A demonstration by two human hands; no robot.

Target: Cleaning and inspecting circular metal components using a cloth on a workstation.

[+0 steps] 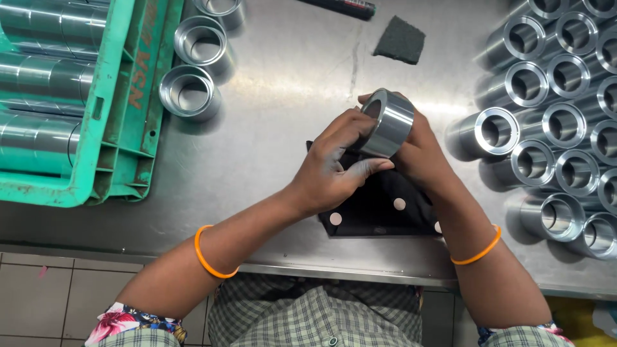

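Gripping a short, polished steel ring sleeve [389, 123] between both hands, you hold it tilted just above the middle of the stainless steel worktable [283, 83]. Your left hand [334, 164] wraps its near side, thumb pressed under the rim; your right hand [421, 151] cups it from behind, fingers closed around the wall. Directly beneath lies a black cloth with pale dots [379, 205], close to the table's near edge. Each of your wrists carries an orange band.

Look to the table's left edge: a green plastic crate [122, 128] sits there, filled with long shiny steel cylinders [45, 77] lying side by side. Just beside the crate's right wall stand three steel rings [189, 93] in a row, open ends up, running toward the far edge.

Along the right edge, a dense cluster of matching steel sleeves [559, 122] rests on the bare surface, bores facing you. Near the far edge lies a dark grey abrasive pad [400, 40], and just left of it a dark marker-like stick [340, 6], partly cut off by the frame.
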